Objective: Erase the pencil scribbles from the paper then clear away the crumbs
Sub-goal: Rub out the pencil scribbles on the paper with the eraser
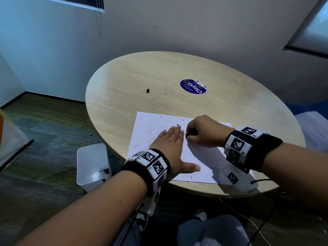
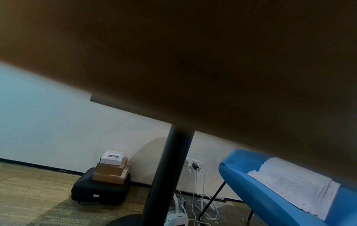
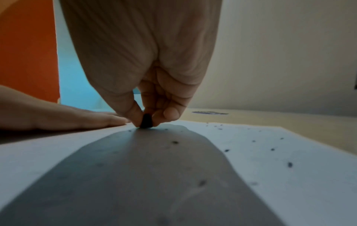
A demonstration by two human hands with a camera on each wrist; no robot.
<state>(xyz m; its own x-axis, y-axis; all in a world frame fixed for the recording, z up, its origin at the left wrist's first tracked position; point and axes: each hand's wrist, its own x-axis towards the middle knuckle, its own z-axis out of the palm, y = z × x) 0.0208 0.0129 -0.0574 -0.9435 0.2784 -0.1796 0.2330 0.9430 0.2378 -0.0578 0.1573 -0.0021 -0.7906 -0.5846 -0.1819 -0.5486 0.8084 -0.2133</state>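
Observation:
A white sheet of paper lies on the near side of the round wooden table. Faint pencil scribbles show on its left half, and dark eraser crumbs are scattered over it. My left hand lies flat on the paper with straight fingers, pressing it down. My right hand pinches a small black eraser between thumb and fingers, its tip touching the paper just right of the left hand's fingertips. The left wrist view shows only the table's underside.
A white plastic bin stands on the floor by the table's left edge, below my left wrist. A blue round sticker and a dark blob lie mid-table. A blue chair with papers stands to the right.

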